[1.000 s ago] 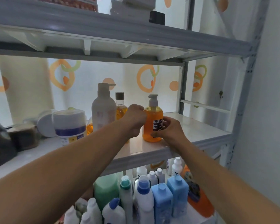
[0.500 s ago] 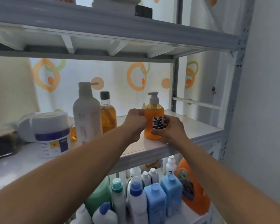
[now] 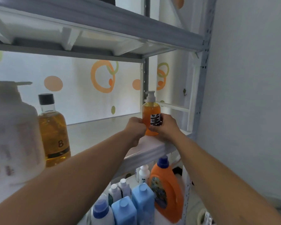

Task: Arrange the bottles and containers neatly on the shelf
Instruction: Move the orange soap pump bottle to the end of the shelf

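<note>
An orange pump bottle with a black-and-white label stands upright near the right end of the white shelf. My left hand grips its left side and my right hand wraps its right side and lower body. Far to the left stand a clear bottle of amber liquid with a black cap and a tall white pump bottle, side by side.
The grey upper shelf hangs close overhead. A grey upright post and the wall bound the right side. On the lower level sit an orange detergent jug, blue bottles and small white bottles.
Both hands have carried the orange pump bottle rightward along the shelf, away from the amber and white bottles. The view has shifted right, and the white tub has left the frame.
</note>
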